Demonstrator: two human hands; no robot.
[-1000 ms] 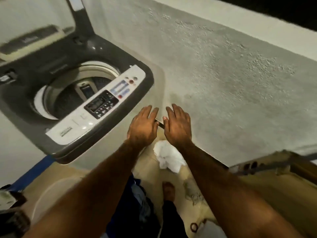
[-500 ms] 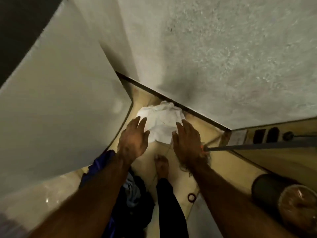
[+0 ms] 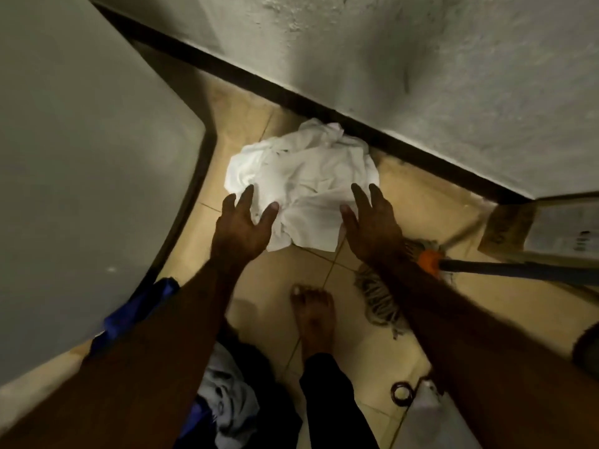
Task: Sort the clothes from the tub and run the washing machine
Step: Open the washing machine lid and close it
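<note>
Lying crumpled on the tiled floor (image 3: pixel 408 196), hard against the dark skirting at its far edge, the white clothes (image 3: pixel 304 176) look light and limp. I judge they will sag and trail, so I should scoop under the near folds from both sides. My left hand (image 3: pixel 241 226) and right hand (image 3: pixel 372 226) hang spread wide over that near edge, holding nothing; whether the fingertips touch cloth I cannot tell. A mop (image 3: pixel 376 303) lies beside my right wrist. The box (image 3: pixel 509 228) at the right carries a label too blurred to read.
</note>
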